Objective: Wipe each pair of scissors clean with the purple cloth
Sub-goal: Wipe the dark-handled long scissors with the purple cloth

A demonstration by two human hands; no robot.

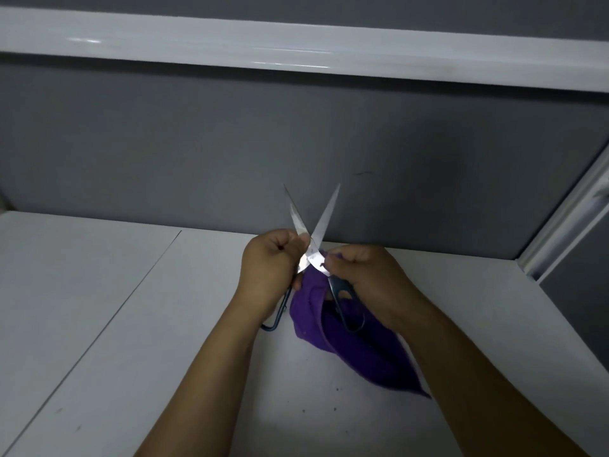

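A pair of metal scissors is held above the white table with its blades spread in an X, tips pointing up and away. My left hand grips the scissors at the left, near the pivot and one dark handle loop. My right hand pinches the purple cloth against the blade by the pivot. The cloth hangs down from that hand onto the table. The other handle loop shows below my right hand, in front of the cloth.
The white table has a seam running diagonally at the left. A grey wall rises just behind the scissors, with a white rail above. A metal frame slants at the right. Small dark specks dot the table below the cloth.
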